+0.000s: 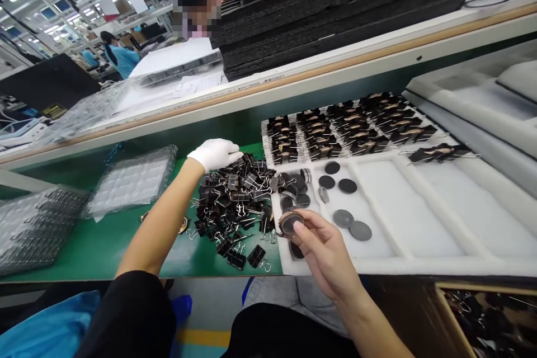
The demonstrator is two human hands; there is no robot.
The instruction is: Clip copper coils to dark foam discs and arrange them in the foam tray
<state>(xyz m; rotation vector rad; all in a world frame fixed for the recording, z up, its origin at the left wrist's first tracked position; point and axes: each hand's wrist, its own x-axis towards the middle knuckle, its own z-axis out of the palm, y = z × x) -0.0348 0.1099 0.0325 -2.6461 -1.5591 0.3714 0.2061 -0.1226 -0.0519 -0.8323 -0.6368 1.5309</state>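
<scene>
The bare right hand (323, 249) pinches a small round disc (291, 222) between thumb and fingertips, face up at the near edge of the white foam tray (419, 218), loose grey discs (351, 225) lying at its three o'clock. At ten o'clock the gloved left hand (213, 154) curls onto the heap of black binder clips (235, 201), though I can't tell whether it grips one. Clipped pieces (348, 126) fill the tray's far rows at one o'clock; the shelf-edge print is too small to read.

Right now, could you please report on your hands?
Left hand gloved, on binder clips. Right hand bare, holding round disc. Nothing in the way.
</scene>
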